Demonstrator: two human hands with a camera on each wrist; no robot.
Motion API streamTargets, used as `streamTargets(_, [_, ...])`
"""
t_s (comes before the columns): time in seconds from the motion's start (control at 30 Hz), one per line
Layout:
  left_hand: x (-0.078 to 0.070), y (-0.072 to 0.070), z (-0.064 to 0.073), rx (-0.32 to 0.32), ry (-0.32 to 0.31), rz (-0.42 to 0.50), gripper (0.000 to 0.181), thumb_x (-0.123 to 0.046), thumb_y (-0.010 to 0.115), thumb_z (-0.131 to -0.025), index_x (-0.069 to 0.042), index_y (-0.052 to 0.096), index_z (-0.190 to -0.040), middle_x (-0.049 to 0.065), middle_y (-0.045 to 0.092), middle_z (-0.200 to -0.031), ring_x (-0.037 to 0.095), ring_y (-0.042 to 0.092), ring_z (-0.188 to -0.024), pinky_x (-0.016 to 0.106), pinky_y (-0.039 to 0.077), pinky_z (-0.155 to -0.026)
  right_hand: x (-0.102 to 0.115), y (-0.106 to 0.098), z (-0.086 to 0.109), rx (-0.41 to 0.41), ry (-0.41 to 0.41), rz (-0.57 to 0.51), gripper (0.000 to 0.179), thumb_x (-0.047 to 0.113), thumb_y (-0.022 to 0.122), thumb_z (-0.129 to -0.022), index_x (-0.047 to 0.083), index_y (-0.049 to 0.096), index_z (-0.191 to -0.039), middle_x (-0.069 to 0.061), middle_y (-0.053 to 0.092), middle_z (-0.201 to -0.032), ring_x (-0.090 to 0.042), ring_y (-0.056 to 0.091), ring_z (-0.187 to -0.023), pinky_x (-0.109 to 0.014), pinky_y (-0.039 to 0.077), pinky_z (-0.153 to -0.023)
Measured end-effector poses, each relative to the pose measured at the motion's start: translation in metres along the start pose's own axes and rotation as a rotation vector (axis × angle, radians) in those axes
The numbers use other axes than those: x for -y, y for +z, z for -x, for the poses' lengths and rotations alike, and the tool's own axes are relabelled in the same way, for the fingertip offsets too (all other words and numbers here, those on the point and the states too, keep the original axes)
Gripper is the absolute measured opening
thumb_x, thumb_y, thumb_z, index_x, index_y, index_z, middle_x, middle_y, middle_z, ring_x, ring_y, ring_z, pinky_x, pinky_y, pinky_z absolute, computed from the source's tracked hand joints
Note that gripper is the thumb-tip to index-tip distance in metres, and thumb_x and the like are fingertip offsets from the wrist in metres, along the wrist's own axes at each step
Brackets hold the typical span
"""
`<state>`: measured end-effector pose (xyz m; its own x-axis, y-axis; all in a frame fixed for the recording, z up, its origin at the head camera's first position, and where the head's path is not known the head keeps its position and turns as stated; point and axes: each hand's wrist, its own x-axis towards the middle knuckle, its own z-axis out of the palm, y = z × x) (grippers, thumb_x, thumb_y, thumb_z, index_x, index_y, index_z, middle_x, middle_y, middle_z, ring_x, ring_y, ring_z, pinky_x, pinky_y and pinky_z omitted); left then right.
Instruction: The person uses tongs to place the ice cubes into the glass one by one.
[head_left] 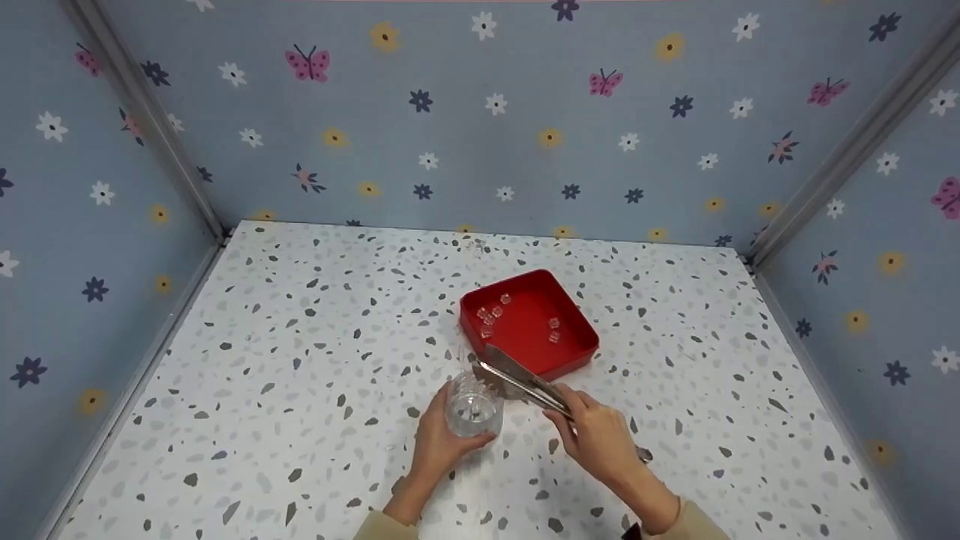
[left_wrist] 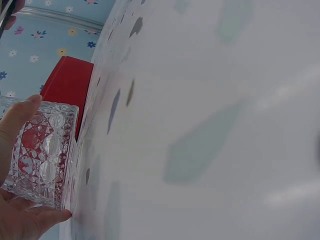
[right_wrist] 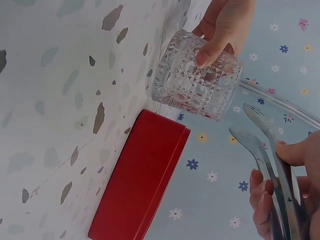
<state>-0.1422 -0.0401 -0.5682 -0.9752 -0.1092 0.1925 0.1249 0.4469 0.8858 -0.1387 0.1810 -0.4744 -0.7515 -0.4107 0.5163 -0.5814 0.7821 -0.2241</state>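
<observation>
My left hand curls round a clear cut-glass tumbler standing on the table, thumb on its near side. The left wrist view shows the glass's diamond-patterned wall between thumb and fingers. My right hand grips metal tongs whose tips lie beside the glass's far rim. In the right wrist view, the two arms of the tongs are slightly apart, with nothing visible between the tips. A red square tray just beyond holds several small clear cubes.
The speckled white table spreads out around the tray. Blue flowered panels rise at the back and both sides, with grey posts at the corners. The tray's wall stands close to the glass.
</observation>
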Motion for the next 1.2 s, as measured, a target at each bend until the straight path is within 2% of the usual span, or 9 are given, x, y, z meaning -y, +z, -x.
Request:
streamTargets(0.23, [0.000,-0.002,0.000,-0.002,0.013,0.013,0.101,-0.038,0.084,-0.049,0.002,0.036,-0.129,0.015,0.049,-0.123,0.028,0.046,-0.112,0.040,0.037,-0.096,-0.009,-0.005,-0.005,0.008,0.017,0.057,0.032,0.024,0.066,-0.079,0.006,0.058,-0.104,-0.002,0.058,-0.072,-0.019,0.055,-0.049,-0.032,0.043,-0.039])
streamTargets(0.5, [0.000,-0.003,-0.001,0.010,0.010,0.019,0.102,-0.039,0.083,-0.051,0.002,0.035,-0.130,0.015,0.048,-0.125,0.028,0.045,-0.114,0.040,0.036,-0.097,-0.019,-0.012,-0.010,0.040,0.050,0.094,0.030,0.025,0.066,-0.079,0.006,0.056,-0.100,-0.001,0.052,-0.066,-0.013,0.046,-0.046,-0.026,0.036,-0.037])
streamTargets(0.7, [0.000,-0.003,-0.001,0.014,0.005,0.012,0.102,-0.038,0.083,-0.052,0.004,0.034,-0.131,0.017,0.046,-0.126,0.030,0.043,-0.115,0.042,0.036,-0.097,-0.027,-0.015,-0.015,0.056,0.073,0.121,0.035,0.025,0.066,-0.080,0.002,0.055,-0.103,-0.008,0.057,-0.073,-0.019,0.052,-0.048,-0.031,0.042,-0.038])
streamTargets(1.03, [-0.001,-0.003,0.001,0.005,0.010,0.005,0.104,-0.040,0.083,-0.051,0.004,0.033,-0.131,0.018,0.046,-0.126,0.032,0.043,-0.115,0.043,0.036,-0.097,-0.038,-0.022,-0.026,0.107,0.118,0.177,0.034,0.024,0.066,-0.079,-0.002,0.055,-0.098,-0.010,0.053,-0.067,-0.021,0.051,-0.047,-0.032,0.041,-0.036])
streamTargets(1.2, [-0.001,-0.002,0.001,0.008,0.016,0.026,0.100,-0.037,0.084,-0.051,0.003,0.035,-0.129,0.017,0.048,-0.123,0.031,0.045,-0.113,0.042,0.036,-0.096,-0.044,-0.020,-0.031,0.125,0.134,0.231,0.037,0.025,0.068,-0.078,-0.003,0.055,-0.098,-0.013,0.055,-0.070,-0.028,0.055,-0.050,-0.038,0.043,-0.037])
